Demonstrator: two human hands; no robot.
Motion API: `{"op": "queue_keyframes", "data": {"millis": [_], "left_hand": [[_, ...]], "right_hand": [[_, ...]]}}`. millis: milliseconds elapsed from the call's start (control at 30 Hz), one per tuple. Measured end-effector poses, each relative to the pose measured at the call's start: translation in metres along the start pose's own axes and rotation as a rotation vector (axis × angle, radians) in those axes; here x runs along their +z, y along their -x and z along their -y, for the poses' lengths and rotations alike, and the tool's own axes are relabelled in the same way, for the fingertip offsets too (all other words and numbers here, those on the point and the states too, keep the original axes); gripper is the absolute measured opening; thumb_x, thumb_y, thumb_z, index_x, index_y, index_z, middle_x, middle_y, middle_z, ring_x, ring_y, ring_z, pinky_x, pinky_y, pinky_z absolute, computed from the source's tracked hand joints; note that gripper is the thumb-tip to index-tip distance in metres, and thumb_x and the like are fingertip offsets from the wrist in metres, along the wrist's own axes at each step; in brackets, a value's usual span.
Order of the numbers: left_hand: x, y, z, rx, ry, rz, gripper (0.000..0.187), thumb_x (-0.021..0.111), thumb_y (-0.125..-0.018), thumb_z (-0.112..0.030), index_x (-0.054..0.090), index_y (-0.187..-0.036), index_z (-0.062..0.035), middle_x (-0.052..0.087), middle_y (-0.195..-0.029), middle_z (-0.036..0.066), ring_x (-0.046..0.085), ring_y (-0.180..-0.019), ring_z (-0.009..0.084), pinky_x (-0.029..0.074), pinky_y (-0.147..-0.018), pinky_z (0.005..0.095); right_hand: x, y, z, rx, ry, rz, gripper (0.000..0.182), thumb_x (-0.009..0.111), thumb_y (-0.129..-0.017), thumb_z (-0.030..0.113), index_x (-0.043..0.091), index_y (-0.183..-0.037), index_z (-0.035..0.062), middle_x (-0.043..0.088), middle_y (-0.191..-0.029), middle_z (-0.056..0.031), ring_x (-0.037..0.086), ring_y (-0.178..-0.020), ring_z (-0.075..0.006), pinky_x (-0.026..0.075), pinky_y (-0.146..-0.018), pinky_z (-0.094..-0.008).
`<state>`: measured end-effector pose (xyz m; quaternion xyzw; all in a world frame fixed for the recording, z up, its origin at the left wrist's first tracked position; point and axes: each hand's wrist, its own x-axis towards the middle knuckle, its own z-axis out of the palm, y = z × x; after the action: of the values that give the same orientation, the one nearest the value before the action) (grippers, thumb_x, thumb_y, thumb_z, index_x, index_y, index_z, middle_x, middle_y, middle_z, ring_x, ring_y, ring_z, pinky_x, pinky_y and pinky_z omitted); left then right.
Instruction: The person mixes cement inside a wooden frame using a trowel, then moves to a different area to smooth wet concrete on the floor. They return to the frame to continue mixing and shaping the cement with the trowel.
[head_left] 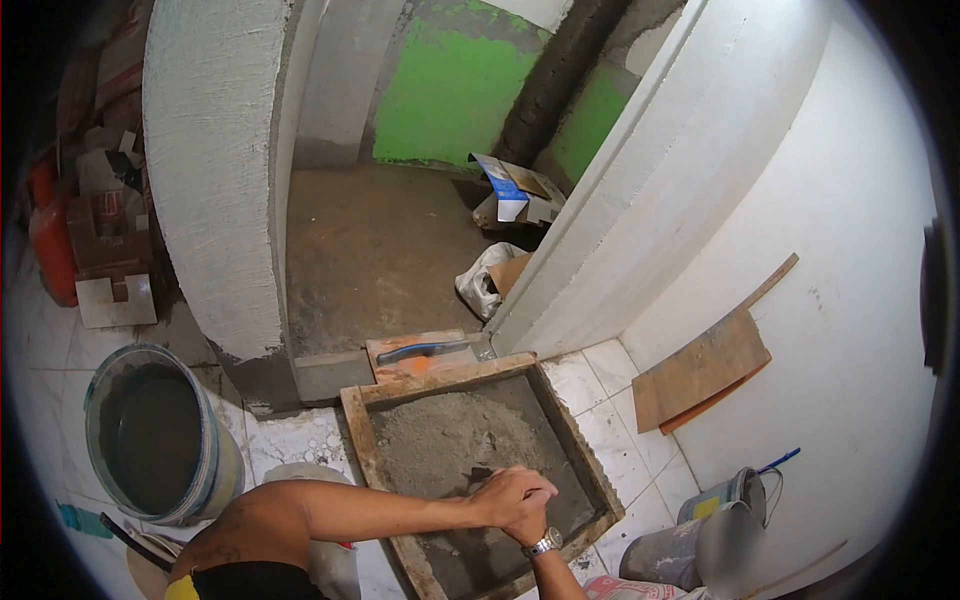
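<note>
My left hand (497, 497) and my right hand (528, 520) meet over a wooden-framed mixing tray (372, 455). Their fingers are closed and overlap, so anything between them is hidden. A metal wristwatch (543, 542) circles my right wrist. Under the hands, the tray carries a heap of grey mortar (455, 430) with wetter, darker mix around it. Just left of the hands is a small dark patch that I cannot identify. Beyond the tray's far edge, a plastering float with a blue handle (420, 350) lies on an orange-stained board.
A large bucket of grey liquid (150, 440) stands at left. Smaller buckets (665, 550) stand at lower right, near a leaning wooden board (700, 370). Plastered walls (215, 180) flank the doorway; a white sack (485, 285) and an opened carton (515, 195) lie inside.
</note>
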<state>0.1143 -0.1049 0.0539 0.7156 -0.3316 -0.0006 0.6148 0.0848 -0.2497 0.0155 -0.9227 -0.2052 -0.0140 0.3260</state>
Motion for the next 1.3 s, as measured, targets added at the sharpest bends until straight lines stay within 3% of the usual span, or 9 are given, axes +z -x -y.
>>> {"op": "queue_keyframes", "data": {"millis": [67,133,700,967,1133,1300], "left_hand": [[0.003,0.001,-0.004,0.0,-0.057,-0.105,0.022,0.055,-0.085,-0.021,0.071,-0.092,-0.0073,0.069,-0.097,0.01,0.062,-0.095,0.0301,0.046,-0.087,0.0408],[0.001,0.001,-0.002,-0.002,-0.068,-0.074,0.022,0.055,-0.084,-0.02,0.071,-0.092,-0.0079,0.069,-0.096,0.009,0.062,-0.094,0.0297,0.047,-0.086,0.0407],[0.002,0.001,-0.001,-0.004,-0.079,-0.048,0.021,0.056,-0.082,-0.019,0.072,-0.091,-0.0091,0.068,-0.092,0.009,0.062,-0.091,0.0292,0.047,-0.085,0.0408],[-0.001,-0.002,0.004,-0.029,0.025,-0.001,0.026,0.052,-0.091,-0.023,0.069,-0.102,-0.0066,0.069,-0.099,0.011,0.062,-0.096,0.0296,0.045,-0.089,0.0401],[0.001,0.0,0.001,-0.037,-0.044,-0.025,0.028,0.053,-0.089,-0.022,0.068,-0.108,-0.0074,0.069,-0.102,0.01,0.061,-0.096,0.0287,0.045,-0.09,0.0402],[0.0,0.0,0.0,-0.047,-0.067,-0.003,0.028,0.054,-0.088,-0.02,0.067,-0.109,-0.0077,0.069,-0.105,0.009,0.06,-0.098,0.0285,0.045,-0.09,0.0405]], "right_hand": [[0.002,-0.002,-0.002,0.019,-0.01,-0.027,0.037,0.076,-0.07,0.017,0.062,-0.101,0.0027,0.063,-0.1,-0.0136,0.061,-0.092,-0.0285,0.049,-0.078,-0.0384],[0.003,-0.006,0.0,-0.089,-0.085,-0.088,0.037,0.073,-0.072,0.021,0.064,-0.102,0.0022,0.065,-0.099,-0.0174,0.063,-0.092,-0.0335,0.05,-0.077,-0.041],[0.003,-0.005,0.003,-0.075,-0.009,-0.098,0.038,0.073,-0.072,0.022,0.064,-0.103,0.0022,0.065,-0.099,-0.0176,0.063,-0.092,-0.0337,0.05,-0.076,-0.0421],[-0.004,-0.008,0.011,-0.074,0.04,-0.093,0.036,0.073,-0.072,0.023,0.064,-0.1,0.0017,0.066,-0.096,-0.0178,0.063,-0.09,-0.0346,0.049,-0.075,-0.0425],[-0.001,-0.003,0.004,0.001,0.036,-0.035,0.036,0.073,-0.073,0.024,0.064,-0.1,0.0015,0.066,-0.095,-0.0179,0.063,-0.09,-0.0351,0.049,-0.075,-0.0428],[0.002,-0.004,0.003,-0.052,-0.013,-0.107,0.033,0.076,-0.07,0.023,0.064,-0.093,0.0019,0.065,-0.089,-0.0167,0.062,-0.083,-0.0343,0.047,-0.072,-0.0426]]}}
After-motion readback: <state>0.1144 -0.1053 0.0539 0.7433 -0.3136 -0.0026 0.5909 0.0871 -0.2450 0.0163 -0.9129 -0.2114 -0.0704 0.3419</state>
